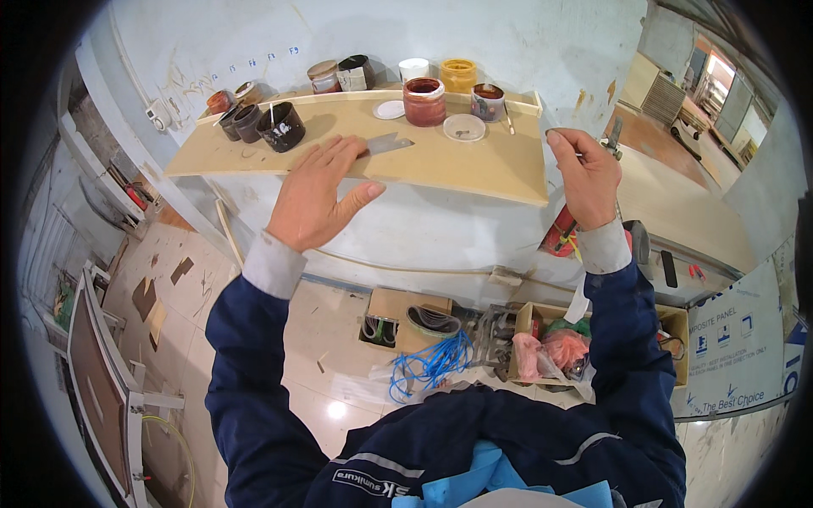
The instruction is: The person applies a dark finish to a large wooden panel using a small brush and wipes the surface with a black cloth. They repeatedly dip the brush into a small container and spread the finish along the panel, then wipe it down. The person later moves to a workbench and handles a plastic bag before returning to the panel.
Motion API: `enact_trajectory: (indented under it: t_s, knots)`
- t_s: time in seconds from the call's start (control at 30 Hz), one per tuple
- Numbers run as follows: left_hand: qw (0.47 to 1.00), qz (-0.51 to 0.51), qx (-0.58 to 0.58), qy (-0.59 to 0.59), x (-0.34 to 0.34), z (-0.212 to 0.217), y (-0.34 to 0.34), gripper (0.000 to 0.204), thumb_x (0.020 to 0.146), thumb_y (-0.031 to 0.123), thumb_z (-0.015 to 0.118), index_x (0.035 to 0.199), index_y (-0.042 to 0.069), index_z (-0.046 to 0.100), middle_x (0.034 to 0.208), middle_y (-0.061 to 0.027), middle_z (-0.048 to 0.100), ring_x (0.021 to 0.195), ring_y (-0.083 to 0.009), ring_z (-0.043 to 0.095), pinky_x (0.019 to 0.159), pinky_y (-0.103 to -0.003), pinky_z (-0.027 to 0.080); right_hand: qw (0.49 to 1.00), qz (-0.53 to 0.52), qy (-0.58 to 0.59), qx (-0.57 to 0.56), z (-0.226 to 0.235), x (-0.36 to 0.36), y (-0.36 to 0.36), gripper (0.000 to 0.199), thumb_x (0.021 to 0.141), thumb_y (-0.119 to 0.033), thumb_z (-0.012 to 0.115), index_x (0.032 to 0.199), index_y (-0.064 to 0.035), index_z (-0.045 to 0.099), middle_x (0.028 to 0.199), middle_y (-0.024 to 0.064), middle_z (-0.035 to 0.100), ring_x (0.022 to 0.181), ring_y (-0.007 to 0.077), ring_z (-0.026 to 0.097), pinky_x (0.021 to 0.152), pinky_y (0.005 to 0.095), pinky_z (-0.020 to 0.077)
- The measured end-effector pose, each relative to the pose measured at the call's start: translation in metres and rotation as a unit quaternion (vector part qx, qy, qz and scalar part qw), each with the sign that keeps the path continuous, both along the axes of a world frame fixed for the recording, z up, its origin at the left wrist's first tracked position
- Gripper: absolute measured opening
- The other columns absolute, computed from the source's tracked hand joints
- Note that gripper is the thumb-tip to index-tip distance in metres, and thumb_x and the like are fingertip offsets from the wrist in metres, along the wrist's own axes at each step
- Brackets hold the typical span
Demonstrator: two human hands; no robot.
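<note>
My left hand (320, 193) is stretched out, palm down, over the front edge of a tan wall shelf (466, 169), with its thumb apart. Just beyond its fingertips lies a flat grey metal piece (391, 144) with a notched end; I cannot tell whether the fingers touch it. Off the shelf's right end, my right hand (586, 179) is raised with thumb and forefinger pinched together. Whatever sits in that pinch is too small to make out. Nearest the left hand stands a black paint-smeared pot (281, 129) with a stick in it.
Along the shelf stand a red-brown jar (424, 103), a yellow jar (458, 76), a stained tub (487, 103) and a clear lid (464, 128). Below are a cardboard box (411, 317), blue cord (432, 364) and a crate (525, 326) of bags. A framed panel (106, 389) leans at left.
</note>
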State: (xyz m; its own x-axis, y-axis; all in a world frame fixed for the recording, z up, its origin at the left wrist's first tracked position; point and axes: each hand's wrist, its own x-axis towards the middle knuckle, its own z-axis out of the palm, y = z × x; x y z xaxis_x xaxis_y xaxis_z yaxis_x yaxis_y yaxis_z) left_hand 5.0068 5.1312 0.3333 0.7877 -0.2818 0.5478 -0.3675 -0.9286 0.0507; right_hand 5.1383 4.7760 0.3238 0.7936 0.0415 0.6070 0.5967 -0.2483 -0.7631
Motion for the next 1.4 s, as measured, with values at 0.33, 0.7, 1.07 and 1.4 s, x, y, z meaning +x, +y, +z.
enact_trajectory:
  t_s: [0.33,0.7,1.07,1.4]
  knots:
    - [0.982,-0.027,0.040,-0.183,-0.006,-0.012,-0.009,0.020,0.087,0.013,0.078,0.107,0.010,0.077,0.104,-0.0079,0.076,0.093,-0.0252,0.068,0.080,-0.037,0.055,0.995,-0.052,-0.071,-0.047,-0.028,-0.004,-0.039,0.022,0.100,-0.019,0.070,0.107,0.0018,0.074,0.088,0.0002,0.067,0.078,0.0068,0.056,0.074,0.0228,0.0458]
    - [0.748,-0.086,-0.631,0.185,-0.034,-0.049,-0.125,0.039,0.094,0.005,0.075,0.130,-0.002,0.063,0.098,-0.0045,0.072,0.082,-0.0077,0.061,0.068,-0.024,0.049,0.982,-0.058,0.134,0.121,-0.092,-0.097,-0.122,0.017,0.099,-0.015,0.070,0.107,0.0001,0.074,0.090,0.0013,0.071,0.081,0.0075,0.062,0.072,0.0245,0.0497]
    - [0.440,-0.268,-0.552,0.656,-0.125,-0.225,-0.456,0.040,0.091,-0.006,0.068,0.128,-0.001,0.056,0.115,-0.0120,0.070,0.099,-0.0156,0.068,0.081,-0.028,0.055,0.876,-0.137,0.332,0.321,-0.211,-0.360,-0.267,0.029,0.095,-0.028,0.077,0.108,-0.0030,0.073,0.090,-0.0029,0.067,0.081,0.0061,0.057,0.069,0.0267,0.0496]
    - [0.494,-0.392,-0.238,0.739,-0.233,-0.232,-0.625,0.017,0.095,0.008,0.073,0.108,-0.002,0.070,0.092,-0.0065,0.073,0.082,-0.0114,0.068,0.073,-0.027,0.055,0.812,-0.334,0.321,0.355,-0.230,-0.528,-0.388,0.024,0.094,-0.026,0.077,0.092,-0.0024,0.074,0.079,-0.0002,0.067,0.076,0.0068,0.059,0.066,0.0264,0.0474]
